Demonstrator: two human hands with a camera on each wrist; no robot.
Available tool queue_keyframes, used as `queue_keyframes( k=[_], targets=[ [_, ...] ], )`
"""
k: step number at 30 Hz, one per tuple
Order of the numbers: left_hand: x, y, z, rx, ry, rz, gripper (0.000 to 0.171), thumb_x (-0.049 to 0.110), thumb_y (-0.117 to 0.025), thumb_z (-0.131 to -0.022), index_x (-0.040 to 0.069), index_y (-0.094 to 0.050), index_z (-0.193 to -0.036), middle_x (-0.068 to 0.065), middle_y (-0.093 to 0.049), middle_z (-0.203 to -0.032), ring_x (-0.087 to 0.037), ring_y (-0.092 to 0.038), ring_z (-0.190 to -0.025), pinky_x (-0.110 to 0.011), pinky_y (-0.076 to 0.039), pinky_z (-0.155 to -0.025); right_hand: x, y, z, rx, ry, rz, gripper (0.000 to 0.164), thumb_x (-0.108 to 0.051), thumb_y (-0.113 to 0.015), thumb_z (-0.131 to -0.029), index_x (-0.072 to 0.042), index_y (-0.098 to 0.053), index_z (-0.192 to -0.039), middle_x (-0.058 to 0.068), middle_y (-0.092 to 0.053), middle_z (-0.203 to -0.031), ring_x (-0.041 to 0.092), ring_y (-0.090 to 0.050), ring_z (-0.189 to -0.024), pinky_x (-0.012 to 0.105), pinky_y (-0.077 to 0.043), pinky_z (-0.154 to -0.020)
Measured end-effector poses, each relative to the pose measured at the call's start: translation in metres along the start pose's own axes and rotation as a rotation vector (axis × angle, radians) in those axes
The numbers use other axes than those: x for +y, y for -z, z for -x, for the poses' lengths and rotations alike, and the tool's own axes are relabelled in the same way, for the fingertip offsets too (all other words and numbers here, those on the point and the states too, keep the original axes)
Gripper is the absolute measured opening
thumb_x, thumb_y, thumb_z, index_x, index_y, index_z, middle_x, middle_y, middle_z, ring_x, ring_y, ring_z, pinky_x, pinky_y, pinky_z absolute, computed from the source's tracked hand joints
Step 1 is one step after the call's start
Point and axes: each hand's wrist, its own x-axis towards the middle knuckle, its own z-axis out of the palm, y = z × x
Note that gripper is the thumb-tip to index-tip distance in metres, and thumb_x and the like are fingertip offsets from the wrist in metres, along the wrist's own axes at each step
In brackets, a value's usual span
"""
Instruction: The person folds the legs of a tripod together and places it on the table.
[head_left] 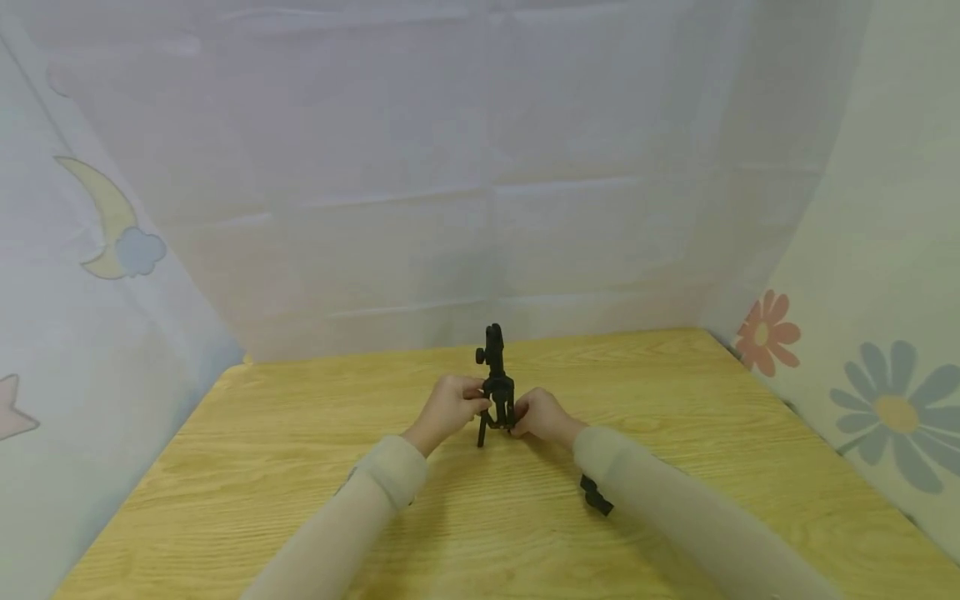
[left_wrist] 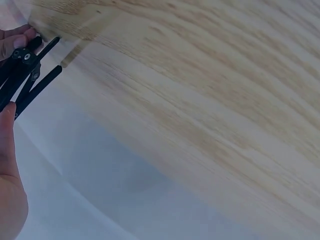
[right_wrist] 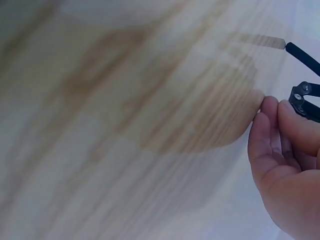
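Note:
A small black tripod (head_left: 497, 387) stands upright over the middle of the table, its head on top with a side knob. My left hand (head_left: 452, 408) grips its body from the left. The left thumb (left_wrist: 7, 137) lies along the tripod's dark shaft in the left wrist view. Low on the other side, my right hand (head_left: 542, 414) pinches the end of one leg between thumb and fingers. In the right wrist view the right hand (right_wrist: 287, 150) hides that leg's tip, while another leg (right_wrist: 302, 57) reaches down to the tabletop beyond it.
A black jointed piece (head_left: 596, 496) lies on the wooden table (head_left: 262, 425), partly under the right sleeve (head_left: 660, 492). Some small thing shows behind the left sleeve (head_left: 375, 479). A pale cloth backdrop (head_left: 450, 208) rises at the table's far edge.

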Motion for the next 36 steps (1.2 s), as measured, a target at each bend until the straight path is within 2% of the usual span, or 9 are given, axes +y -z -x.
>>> queue_keyframes(
  k=[6,9,14,19,24,27,29,36],
  targets=[
    [-0.002,0.004,0.001,0.011,-0.008,-0.045,0.034,-0.004,-0.066,-0.089,-0.011,-0.062,-0.122,-0.023,-0.07,-0.1,-0.034,-0.069,-0.082,-0.028,-0.055,-0.061,0.0,0.001,0.0,-0.069,-0.043,-0.13,0.013,0.016,-0.073,-0.076,0.013,-0.071,-0.088,0.015,-0.07,-0.081,0.019,-0.067,-0.07,0.032,-0.058,-0.067],
    [-0.002,0.006,0.001,0.009,-0.005,-0.057,0.034,-0.003,-0.066,-0.089,-0.01,-0.062,-0.122,-0.021,-0.071,-0.094,-0.037,-0.068,-0.078,-0.03,-0.054,-0.059,0.001,0.0,-0.001,-0.096,-0.097,-0.214,0.014,0.016,-0.069,-0.08,0.016,-0.068,-0.093,0.017,-0.07,-0.085,0.022,-0.069,-0.074,0.033,-0.058,-0.068],
    [-0.005,0.007,-0.002,0.017,-0.002,-0.07,0.037,0.0,-0.066,-0.091,-0.01,-0.059,-0.126,-0.022,-0.07,-0.1,-0.032,-0.068,-0.085,-0.031,-0.056,-0.066,0.004,0.001,-0.005,-0.095,-0.197,-0.319,0.017,0.014,-0.065,-0.084,0.016,-0.066,-0.102,0.018,-0.071,-0.087,0.021,-0.07,-0.077,0.033,-0.058,-0.071],
    [-0.008,0.008,-0.006,0.019,0.027,-0.023,0.036,-0.002,-0.063,-0.092,-0.01,-0.059,-0.127,-0.023,-0.067,-0.106,-0.03,-0.068,-0.091,-0.032,-0.056,-0.07,0.005,0.002,-0.007,-0.073,-0.24,-0.356,0.023,0.009,-0.063,-0.089,0.016,-0.062,-0.111,0.018,-0.07,-0.088,0.019,-0.069,-0.074,0.031,-0.058,-0.069],
    [-0.007,0.01,-0.011,0.015,0.052,0.007,0.026,-0.006,-0.063,-0.091,-0.006,-0.066,-0.117,-0.02,-0.068,-0.105,-0.031,-0.066,-0.093,-0.035,-0.056,-0.07,0.008,0.002,-0.011,-0.025,-0.25,-0.372,0.04,0.005,-0.063,-0.091,0.009,-0.055,-0.129,0.022,-0.062,-0.116,0.019,-0.067,-0.082,0.029,-0.056,-0.067],
    [-0.006,0.011,-0.013,0.014,0.073,0.002,0.025,-0.005,-0.063,-0.091,-0.004,-0.068,-0.115,-0.018,-0.069,-0.106,-0.03,-0.066,-0.095,-0.037,-0.056,-0.071,0.009,0.001,-0.013,-0.026,-0.234,-0.36,0.045,0.004,-0.064,-0.09,0.007,-0.052,-0.134,0.023,-0.058,-0.127,0.019,-0.065,-0.084,0.029,-0.056,-0.067],
    [-0.006,0.011,-0.014,0.015,0.076,-0.012,0.026,-0.004,-0.063,-0.091,-0.003,-0.067,-0.117,-0.018,-0.069,-0.107,-0.031,-0.065,-0.098,-0.037,-0.056,-0.073,0.009,0.001,-0.013,-0.032,-0.221,-0.348,0.044,0.005,-0.065,-0.09,0.007,-0.054,-0.132,0.022,-0.059,-0.126,0.02,-0.065,-0.085,0.03,-0.056,-0.066],
    [-0.007,0.01,-0.01,0.035,0.052,-0.055,0.035,-0.001,-0.061,-0.094,-0.002,-0.06,-0.128,-0.019,-0.067,-0.111,-0.034,-0.064,-0.104,-0.041,-0.054,-0.086,0.008,0.002,-0.01,-0.013,-0.219,-0.285,0.025,0.004,-0.066,-0.09,0.009,-0.065,-0.114,0.014,-0.069,-0.101,0.02,-0.067,-0.081,0.032,-0.057,-0.068]
  ],
)
